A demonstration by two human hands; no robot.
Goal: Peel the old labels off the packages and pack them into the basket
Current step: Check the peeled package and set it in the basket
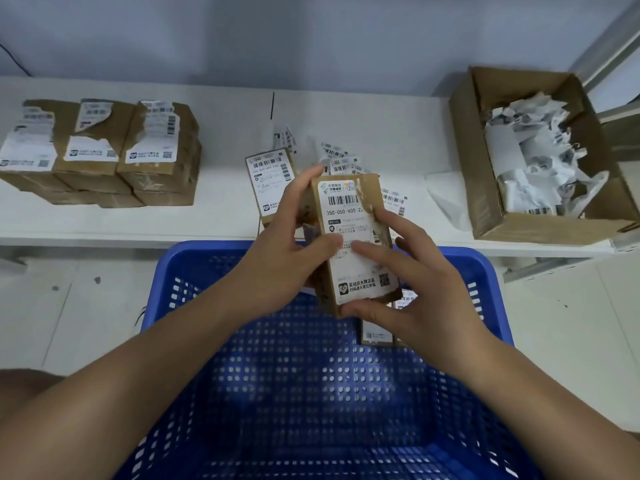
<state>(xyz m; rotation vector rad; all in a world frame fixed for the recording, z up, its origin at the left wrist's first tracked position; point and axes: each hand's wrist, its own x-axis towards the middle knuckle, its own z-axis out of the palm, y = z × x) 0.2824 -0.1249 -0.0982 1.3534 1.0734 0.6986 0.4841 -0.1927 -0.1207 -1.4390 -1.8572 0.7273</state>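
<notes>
your white shelf (225,216) carries a stack of brown packages (104,154) with torn labels at its left end and an open cardboard box (540,157) of paper scraps at its right. between them you have one more package (268,181) and loose labels (337,155) lying flat. the blue basket (332,393) stands on the floor (69,306) just in front of the shelf.

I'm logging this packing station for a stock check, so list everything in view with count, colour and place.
Held brown cardboard package with white label: one, above the basket, in both hands.
Blue perforated plastic basket: one, on the floor in front of the shelf; at least one labelled package inside, partly hidden.
Stacked brown packages with torn white labels: several, exact count unclear, shelf left.
Labelled brown packages: several, partly hidden, shelf centre.
Open brown cardboard box: one, shelf right, holding crumpled white peeled labels.
White shelf: one.
Left hand: grips package.
Right hand: holds package.
</notes>
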